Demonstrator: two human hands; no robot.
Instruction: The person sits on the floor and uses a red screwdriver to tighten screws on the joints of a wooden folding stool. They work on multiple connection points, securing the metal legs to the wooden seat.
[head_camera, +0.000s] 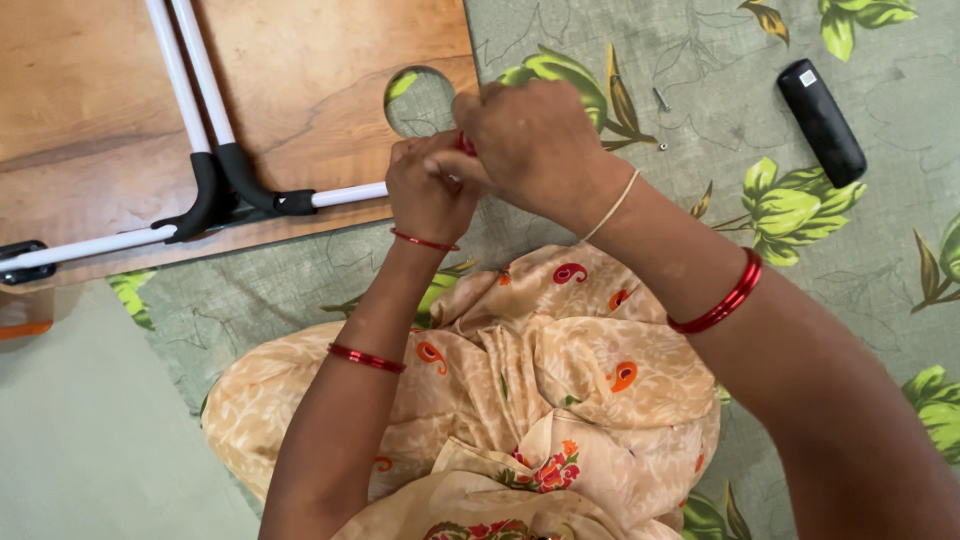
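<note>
Layout as I see it: board (120, 90) far left on the cloth (620, 60), tube frame (190, 110) upon it; round hole (420, 100) just behind my left hand (430, 190) and right hand (530, 140), which touch; screws (660, 100) right; cylinder (822, 122) farther right.

Two hands: left (428, 190) and right (530, 140); three red bangles (722, 300); one board (100, 100) with one round hole (418, 102); two white tubes (190, 70) running up it, one more crossing (90, 245); one black cylinder (822, 122); two small screws (661, 99)
</note>
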